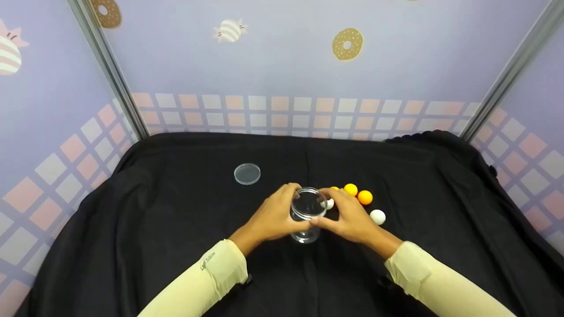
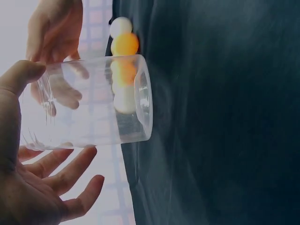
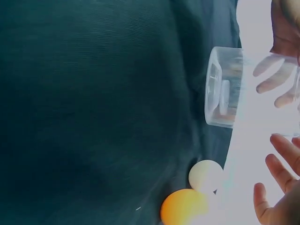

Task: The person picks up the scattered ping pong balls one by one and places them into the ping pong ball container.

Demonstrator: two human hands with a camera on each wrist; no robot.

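Note:
A clear, straight-walled jar stands upright between the two hands, its round mouth facing up. My left hand holds it by the upper left side, with the thumb in front and fingers behind. From the other side my right hand holds the rim, and the two thumb tips meet at the front. In the left wrist view, the jar has nothing inside; balls show through its wall from behind. The right wrist view shows the jar's base near the dark cloth.
A round clear lid lies on the black cloth, beyond the left hand. Orange balls and white balls lie around the right hand, some partly hidden by it. A patterned wall rises behind the table.

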